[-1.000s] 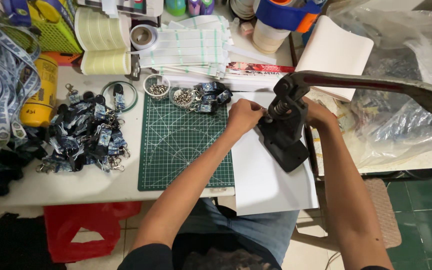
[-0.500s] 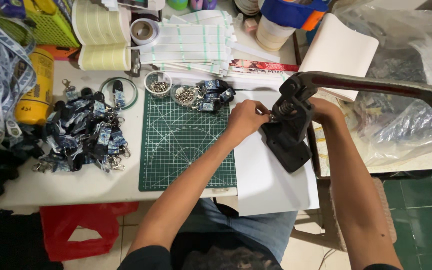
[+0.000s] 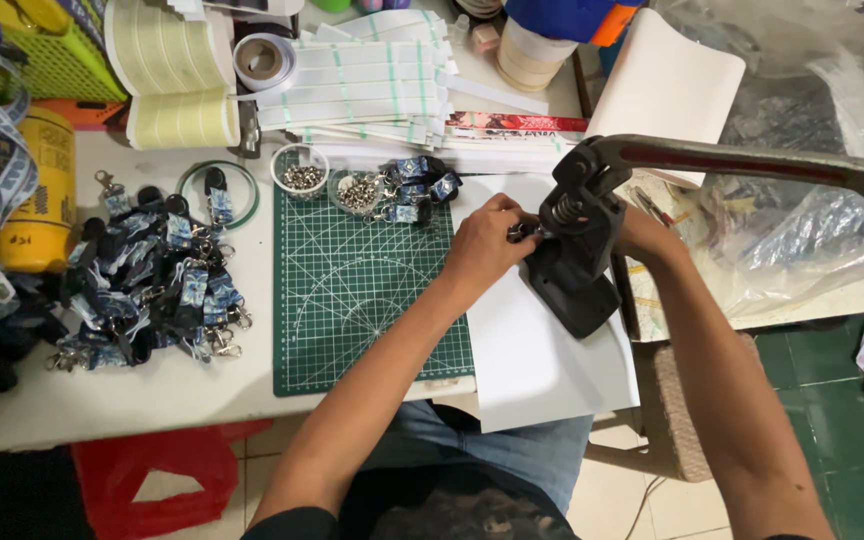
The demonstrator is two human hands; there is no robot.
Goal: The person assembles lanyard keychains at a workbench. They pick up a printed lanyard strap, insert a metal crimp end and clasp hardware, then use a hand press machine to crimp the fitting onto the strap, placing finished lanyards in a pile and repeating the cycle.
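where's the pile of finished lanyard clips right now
In the head view the pile of lanyard clips lies on the white table at far left, between the yellow can and the green cutting mat.

From my feed, a white table (image 3: 152, 400) spreads left of the hands. Below it I see pale floor tiles (image 3: 617, 500), green tiles (image 3: 832, 400) to the right, and a red stool (image 3: 152, 470) lower left.

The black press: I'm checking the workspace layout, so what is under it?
The black press stands on a white sheet, which overlaps the green cutting mat. What lies directly beneath its base is covered.
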